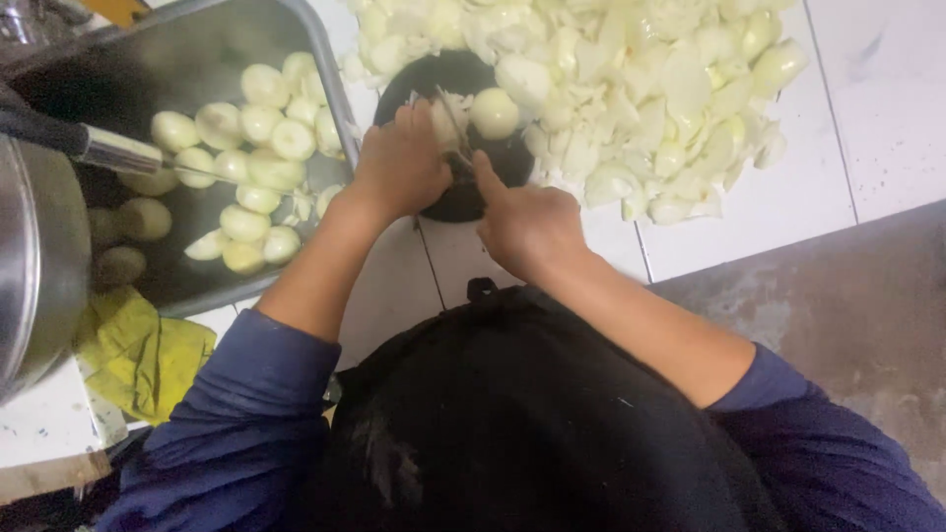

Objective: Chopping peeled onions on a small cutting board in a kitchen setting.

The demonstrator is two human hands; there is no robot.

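Two bare hands at work over a round black chopping board (443, 202) on the white tiled desk (788, 197). Left hand (399, 163) pressed down at about 9 o'clock on the board, fingers (419, 118) curled over a part-cut peeled onion (445, 116), fingertips on top of it and the onion just beyond them toward 12 o'clock. Right hand (527, 222) at about 5 o'clock from the board's middle, closed round the handle of a knife (455, 128), forefinger stretched along the spine, blade running up toward 11 o'clock and meeting the onion right beside the left fingertips. Whole peeled onion half (494, 112) resting on the board at about 1 o'clock, just beside the blade, apart from both hands. Big heap of chopped onion pieces (631, 89) spread on the desk from 12 to 3 o'clock of the board, touching its far edge. Metal tray (197, 59) at 9 o'clock, holding many peeled onions (246, 148) in a loose cluster. Steel pot (34, 266) at the far left edge, its dark handle (59, 138) reaching over the tray. Crumpled yellow cloth (138, 355) at about 7 o'clock, below the tray. Dark blue sleeves (256, 394) pushed up past both elbows; black apron (532, 414) filling the bottom middle.
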